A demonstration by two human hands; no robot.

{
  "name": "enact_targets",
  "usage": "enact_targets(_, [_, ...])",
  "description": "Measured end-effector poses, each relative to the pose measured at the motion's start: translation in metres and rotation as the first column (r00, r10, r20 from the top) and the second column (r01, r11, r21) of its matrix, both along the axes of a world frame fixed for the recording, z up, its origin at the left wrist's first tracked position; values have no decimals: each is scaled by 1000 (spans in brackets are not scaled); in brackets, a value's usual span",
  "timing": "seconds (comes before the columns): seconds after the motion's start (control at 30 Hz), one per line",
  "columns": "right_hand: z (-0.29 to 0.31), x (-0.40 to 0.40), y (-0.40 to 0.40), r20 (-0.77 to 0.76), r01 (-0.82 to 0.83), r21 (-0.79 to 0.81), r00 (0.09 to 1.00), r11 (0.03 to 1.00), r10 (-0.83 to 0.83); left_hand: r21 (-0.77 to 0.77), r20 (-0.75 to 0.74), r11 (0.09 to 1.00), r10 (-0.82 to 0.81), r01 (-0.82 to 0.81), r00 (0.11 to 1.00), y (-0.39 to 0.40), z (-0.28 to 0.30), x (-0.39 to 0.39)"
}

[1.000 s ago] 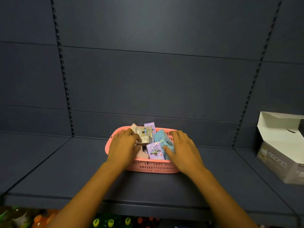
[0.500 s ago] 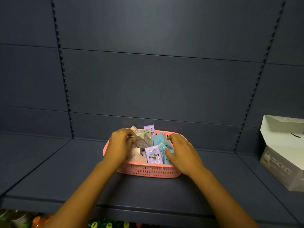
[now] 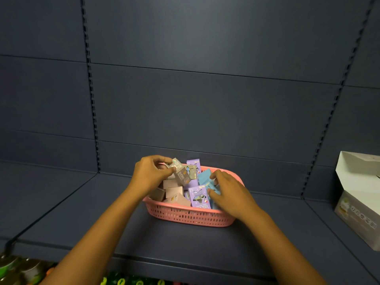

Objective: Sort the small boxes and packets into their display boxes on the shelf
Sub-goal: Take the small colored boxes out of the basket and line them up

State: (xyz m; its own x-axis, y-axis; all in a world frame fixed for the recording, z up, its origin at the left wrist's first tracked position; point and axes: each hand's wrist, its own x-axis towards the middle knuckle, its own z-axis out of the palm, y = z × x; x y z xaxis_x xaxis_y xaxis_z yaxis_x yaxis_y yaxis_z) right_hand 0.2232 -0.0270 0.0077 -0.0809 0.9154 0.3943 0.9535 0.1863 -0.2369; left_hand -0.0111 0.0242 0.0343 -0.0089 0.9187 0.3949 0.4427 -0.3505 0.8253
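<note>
**Left hand lifts a grey box clear of the basket**

Left hand (image 3: 152,174) pinches a small grey box (image 3: 181,173) between thumb and fingertips, raised just above the pink basket (image 3: 191,217). Box long axis runs tilted, upper end toward the rear wall. Right hand (image 3: 228,191) rests in the basket with fingers curled among the blue packets (image 3: 205,177); whether it grips one cannot be told. Purple boxes (image 3: 198,195) and beige boxes (image 3: 173,191) fill the remainder of the basket.

An open white display box (image 3: 362,200) stands well apart at the right edge of the shelf (image 3: 82,212). The right arm lies between the held box and that display box, so a crossing move would probably be obstructed.
</note>
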Motion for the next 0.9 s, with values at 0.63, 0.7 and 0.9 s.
enact_targets(0.63, [-9,-11,22,53,26,-183,998,983,-16,98,363,995,-65,32,929,7,-3,-29])
enact_targets(0.7, [-11,-10,21,-96,-24,-139,995,990,11,105,379,994,-68,30,923,7,-2,-29])
enact_targets(0.9, [5,0,5,-417,-26,1,909,1000,24,170,396,981,-152,90,906,2,15,-12])
